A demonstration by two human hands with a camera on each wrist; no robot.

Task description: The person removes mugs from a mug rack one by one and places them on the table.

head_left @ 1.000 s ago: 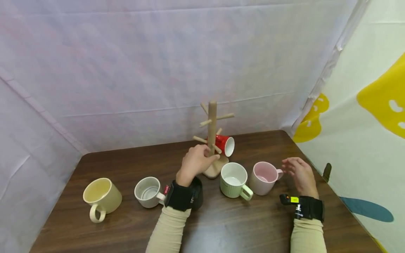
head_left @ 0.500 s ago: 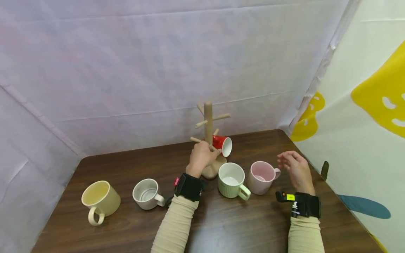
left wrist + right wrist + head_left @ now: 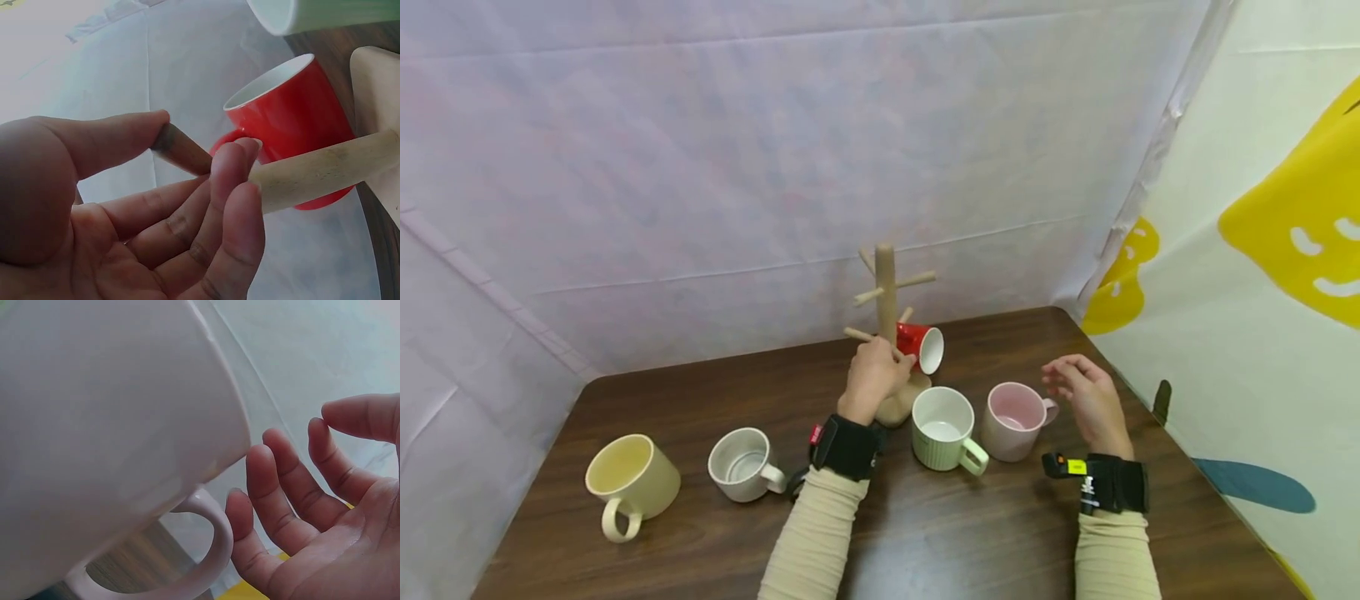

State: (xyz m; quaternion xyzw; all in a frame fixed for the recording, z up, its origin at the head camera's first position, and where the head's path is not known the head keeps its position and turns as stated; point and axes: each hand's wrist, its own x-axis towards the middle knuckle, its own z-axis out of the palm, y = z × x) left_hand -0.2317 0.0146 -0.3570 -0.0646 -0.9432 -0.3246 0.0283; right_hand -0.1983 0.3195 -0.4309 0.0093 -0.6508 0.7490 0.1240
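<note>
My left hand (image 3: 872,379) is at the lower part of a wooden mug tree (image 3: 886,287). In the left wrist view, the thumb presses the tip of a peg (image 3: 184,150) and the curled fingers touch the wood opposite. A red mug (image 3: 912,340) with a white inside sits sideways at the tree's lower pegs; my fingers partly hide its handle. At the right, my right hand (image 3: 1092,407) hovers with loosely bent fingers and holds nothing. Closest to it is a pink mug (image 3: 1009,437), whose handle (image 3: 219,544) lies just beside the fingertips in the right wrist view.
A pale green mug (image 3: 942,446) stands in front of the tree's base, close to the pink mug. Left of my left forearm are a whitish mug (image 3: 741,475) and a yellow mug (image 3: 651,483). The brown table (image 3: 955,533) meets hanging cloth (image 3: 715,167) behind.
My left hand has moved right to the mug tree and taken hold at a lower peg. The right hand stays by the pink mug. The head view has shifted slightly.
</note>
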